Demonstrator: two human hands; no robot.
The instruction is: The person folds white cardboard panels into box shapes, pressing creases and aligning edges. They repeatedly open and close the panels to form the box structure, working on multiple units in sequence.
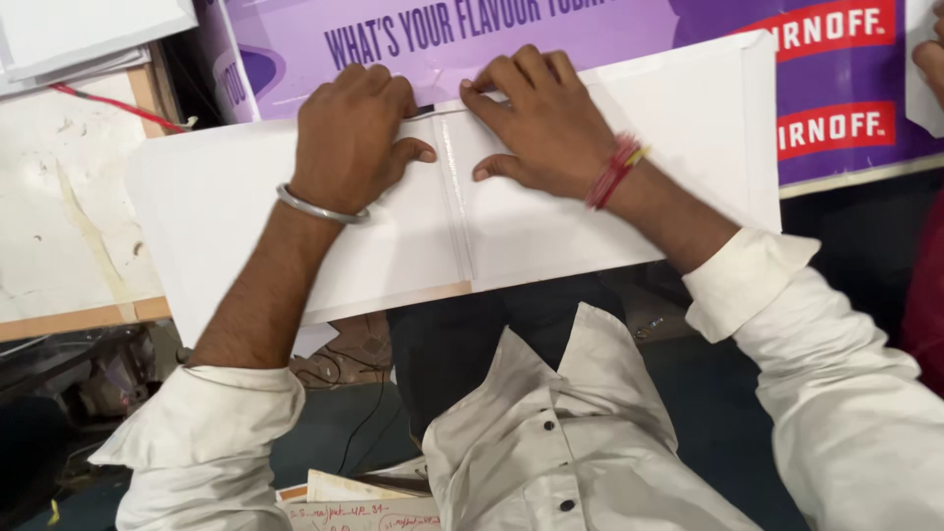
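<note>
On the wooden bench edge (88, 320), we see a white folded board (551, 211) lying flat, long axis running left to right, its central crease (454, 197) pointing away from us. Our left hand (349, 133) and right hand (541, 123) press fingers-down on either side of that crease, equally near, gripping nothing. A purple printed sheet (610, 29) lies beyond. What the fingertips pin at the far edge is hidden.

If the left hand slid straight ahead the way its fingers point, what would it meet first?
Probably the purple printed banner just past the far edge of the white board; the left hand has fingers curled there already, though depth is unclear.
</note>
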